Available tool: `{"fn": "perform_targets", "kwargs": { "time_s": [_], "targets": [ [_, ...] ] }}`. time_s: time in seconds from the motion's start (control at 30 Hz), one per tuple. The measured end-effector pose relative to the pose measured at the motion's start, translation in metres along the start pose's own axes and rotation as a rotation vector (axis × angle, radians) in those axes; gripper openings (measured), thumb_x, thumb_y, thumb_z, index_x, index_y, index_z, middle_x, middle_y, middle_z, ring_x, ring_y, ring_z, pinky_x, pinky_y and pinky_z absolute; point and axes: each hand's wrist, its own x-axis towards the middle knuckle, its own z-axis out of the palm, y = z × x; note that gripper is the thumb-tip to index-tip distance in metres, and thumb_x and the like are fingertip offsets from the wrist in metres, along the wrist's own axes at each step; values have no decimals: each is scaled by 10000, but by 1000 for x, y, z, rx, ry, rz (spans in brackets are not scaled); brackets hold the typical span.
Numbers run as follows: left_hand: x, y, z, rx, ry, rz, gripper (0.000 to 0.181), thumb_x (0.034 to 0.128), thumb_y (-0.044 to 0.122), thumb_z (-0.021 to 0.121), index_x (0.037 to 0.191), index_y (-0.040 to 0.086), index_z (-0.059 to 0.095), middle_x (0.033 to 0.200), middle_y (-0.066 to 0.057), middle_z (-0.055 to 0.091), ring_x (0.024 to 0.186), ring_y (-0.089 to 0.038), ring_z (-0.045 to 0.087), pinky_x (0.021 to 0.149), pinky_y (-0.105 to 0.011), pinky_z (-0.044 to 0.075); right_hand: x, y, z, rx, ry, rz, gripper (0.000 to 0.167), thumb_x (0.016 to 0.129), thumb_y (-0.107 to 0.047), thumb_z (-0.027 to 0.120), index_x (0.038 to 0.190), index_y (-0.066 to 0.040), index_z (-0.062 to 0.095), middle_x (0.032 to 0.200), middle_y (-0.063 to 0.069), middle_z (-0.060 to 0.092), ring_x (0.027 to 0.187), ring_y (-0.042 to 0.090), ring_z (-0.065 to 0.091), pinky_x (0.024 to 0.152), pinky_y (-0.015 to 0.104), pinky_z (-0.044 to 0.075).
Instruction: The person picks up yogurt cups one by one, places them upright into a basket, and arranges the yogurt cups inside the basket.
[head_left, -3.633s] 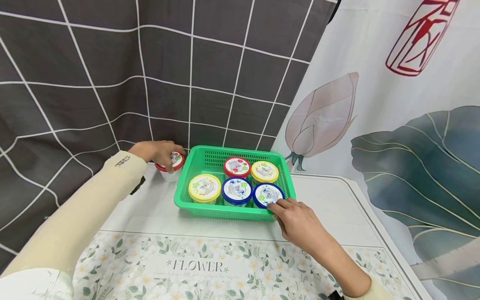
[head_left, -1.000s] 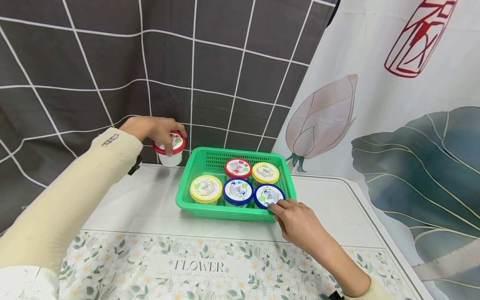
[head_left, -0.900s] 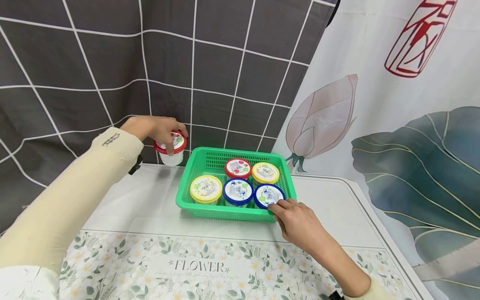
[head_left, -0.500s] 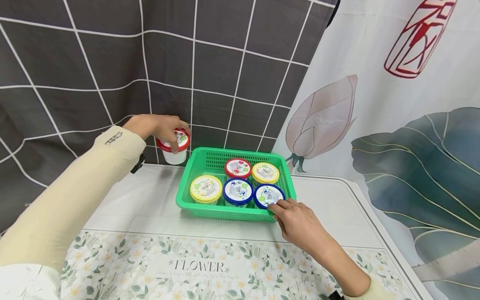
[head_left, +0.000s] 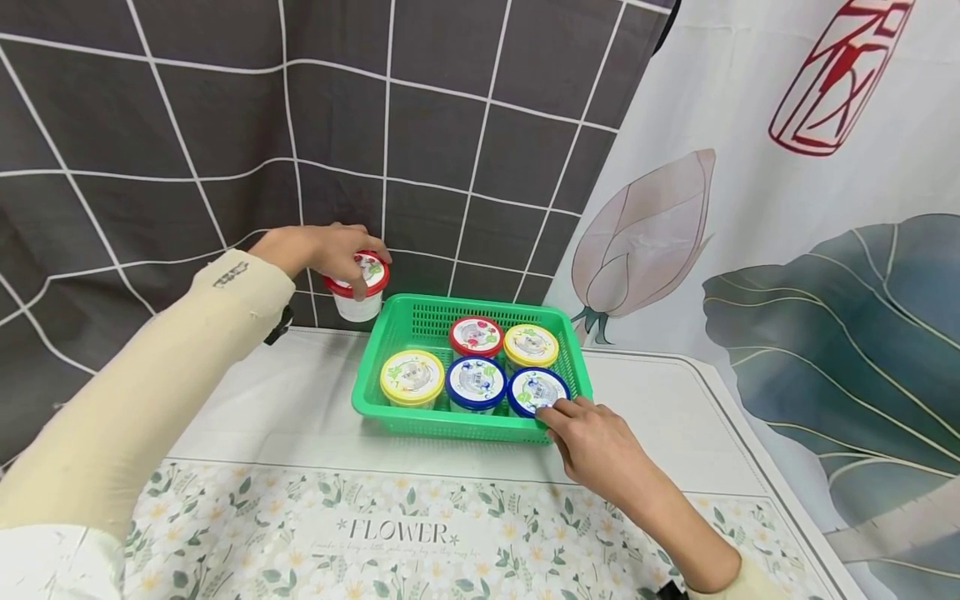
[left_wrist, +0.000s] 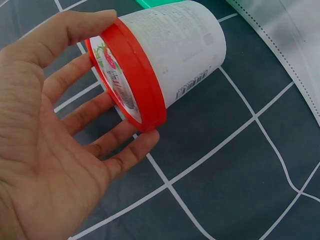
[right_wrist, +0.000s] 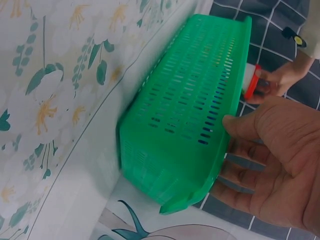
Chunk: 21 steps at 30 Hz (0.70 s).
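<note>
My left hand grips a white tub with a red lid by its rim, holding it in the air just left of the green plastic basket. In the left wrist view the thumb and fingers curl round the red lid. My right hand pinches the basket's front right rim, thumb outside and fingers over the edge. Inside the basket stand a red-lidded tub, two yellow-lidded tubs and two blue-lidded tubs. The right fingers partly cover the nearest blue lid.
The basket stands on a white table with a floral mat along its front. Behind hangs a dark curtain with white grid lines. A white drape with flower prints hangs at the right.
The left hand has lifted the red-lidded tub off the table and carried it rightward towards the basket. The right hand keeps its hold on the rim; the basket has stayed in place.
</note>
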Motion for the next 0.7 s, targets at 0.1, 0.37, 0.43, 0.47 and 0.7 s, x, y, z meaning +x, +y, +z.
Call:
{"fn": "perform_targets", "kwargs": {
  "time_s": [0.1, 0.37, 0.43, 0.47, 0.7],
  "targets": [
    [-1, 2, 1, 3, 10, 13, 903, 791, 289, 892, 1629, 206, 566, 1606, -207, 514, 1470, -498, 420, 1068, -610, 639, 0, 0, 0, 3, 6, -1, 217, 962, -104, 883, 1155, -150, 796, 1026, 18, 807, 854, 191, 641, 758, 390, 653],
    [2, 6, 3, -8, 29, 33, 893, 797, 291, 889, 1626, 205, 568, 1625, -215, 494, 1493, -494, 387, 1084, -629, 626, -1, 0, 1, -6, 32, -15, 221, 953, -95, 887, 1143, -156, 793, 995, 2, 793, 828, 182, 627, 734, 373, 637],
    [3, 7, 4, -9, 34, 37, 891, 795, 289, 889, 1623, 201, 571, 1616, -213, 501, 1488, -491, 393, 1081, -627, 628, -2, 0, 1, -7, 34, -17, 220, 952, -95, 888, 1139, -159, 792, 986, -5, 788, 820, 178, 617, 724, 364, 627],
    [4, 7, 4, -10, 35, 36, 893, 791, 288, 892, 1621, 203, 574, 1612, -210, 504, 1486, -486, 397, 1081, -625, 628, -2, 0, 1, -8, 35, -16, 220, 951, -96, 888, 1139, -160, 791, 985, -7, 787, 817, 176, 613, 721, 362, 624],
    [6, 11, 5, -4, 46, 53, 894, 788, 296, 893, 1620, 204, 580, 1588, -204, 526, 1474, -473, 412, 1077, -623, 631, -2, 0, 1, -7, 29, -10, 221, 951, -97, 887, 1140, -159, 791, 992, -3, 789, 821, 179, 609, 715, 363, 620]
  ]
}}
